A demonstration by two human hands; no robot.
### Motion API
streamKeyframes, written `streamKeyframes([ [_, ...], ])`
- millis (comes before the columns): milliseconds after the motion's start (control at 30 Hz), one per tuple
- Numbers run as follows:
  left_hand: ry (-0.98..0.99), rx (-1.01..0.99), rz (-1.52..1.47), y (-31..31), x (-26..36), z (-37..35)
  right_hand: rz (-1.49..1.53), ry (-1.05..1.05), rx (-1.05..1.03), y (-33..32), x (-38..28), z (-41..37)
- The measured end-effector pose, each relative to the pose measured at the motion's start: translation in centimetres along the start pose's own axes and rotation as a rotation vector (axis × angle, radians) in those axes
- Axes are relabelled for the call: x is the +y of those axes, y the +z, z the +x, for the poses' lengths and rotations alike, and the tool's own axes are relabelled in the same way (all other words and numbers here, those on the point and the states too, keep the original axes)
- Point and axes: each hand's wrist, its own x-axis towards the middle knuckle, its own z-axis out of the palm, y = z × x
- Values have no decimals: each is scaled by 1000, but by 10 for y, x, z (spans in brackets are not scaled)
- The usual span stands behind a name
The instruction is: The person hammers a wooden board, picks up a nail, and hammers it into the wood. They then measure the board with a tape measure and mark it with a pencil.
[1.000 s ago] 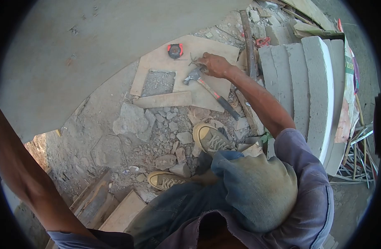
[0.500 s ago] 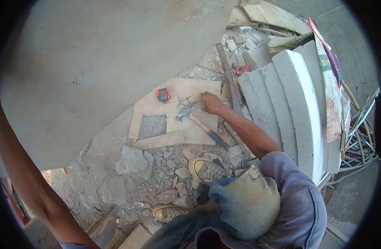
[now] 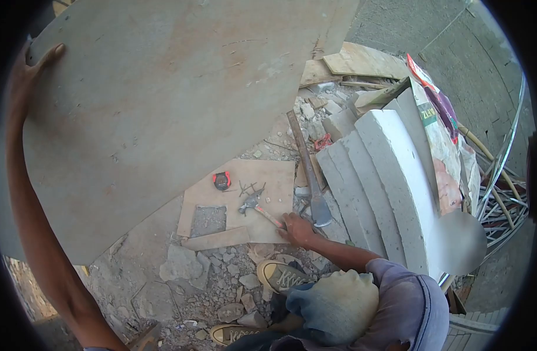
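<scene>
My left hand point(image 3: 37, 67) is at the upper left, gripping the edge of a large grey-brown board point(image 3: 180, 93), thumb on its face. My right hand point(image 3: 296, 230) is wrapped round the handle of a claw hammer point(image 3: 262, 212), which lies on a smaller board point(image 3: 277, 181) with a cutout. Several nails point(image 3: 251, 188) lie beside the hammer head. A red and black tape measure point(image 3: 221, 181) rests near the big board's lower edge.
Right of my hand lies a long-handled tool point(image 3: 309, 169), beside stacked grey blocks point(image 3: 391, 175). Broken rubble point(image 3: 221, 263) covers the ground round my shoes point(image 3: 277, 276). Printed sacks point(image 3: 441, 140) and metal strips point(image 3: 502, 199) are at the right.
My right hand has moved from beside the hammer head down to its handle and closed on it. The view has shifted, bringing my left hand on the board's edge into sight.
</scene>
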Motion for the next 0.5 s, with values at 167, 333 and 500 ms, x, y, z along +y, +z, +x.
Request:
streamKeyframes([
  [167, 3, 5, 210, -31, 30, -12, -29, -1, -11, -6, -8, -3],
  [333, -71, -60, 91, -58, 52, -21, 138, 58, -76, -38, -7, 4],
  [500, -36, -13, 187, -57, 53, -23, 180, -95, 29, -68, -7, 21],
])
